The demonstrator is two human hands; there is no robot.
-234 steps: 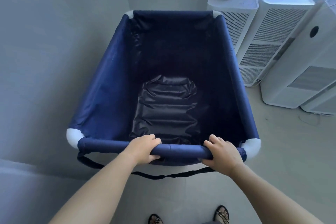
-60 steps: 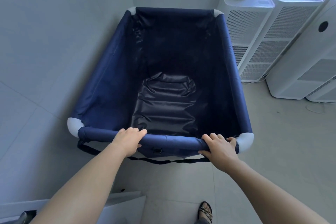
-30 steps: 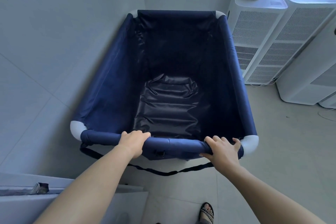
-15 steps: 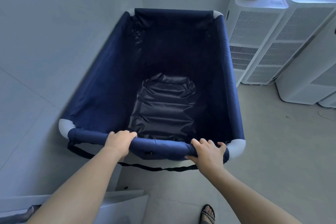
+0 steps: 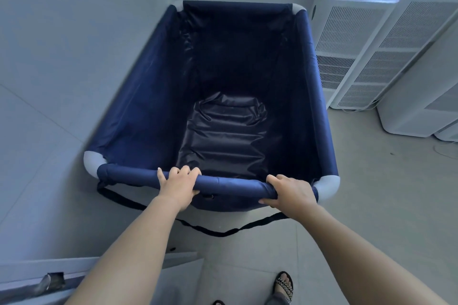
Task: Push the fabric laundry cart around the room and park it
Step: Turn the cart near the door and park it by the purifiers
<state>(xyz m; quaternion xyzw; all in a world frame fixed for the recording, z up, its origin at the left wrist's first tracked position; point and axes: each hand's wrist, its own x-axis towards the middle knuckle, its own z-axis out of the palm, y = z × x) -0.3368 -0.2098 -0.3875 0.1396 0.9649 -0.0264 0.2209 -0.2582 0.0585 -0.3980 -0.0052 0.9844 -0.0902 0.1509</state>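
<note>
Head view: your left hand [image 5: 179,187] and right hand [image 5: 291,193] both curl round the near rail [image 5: 230,184] of the laundry cart [image 5: 153,96], which sits ahead of them; push harder and its far-right corner may knock the white units [image 5: 347,39] beyond your right hand.
</note>
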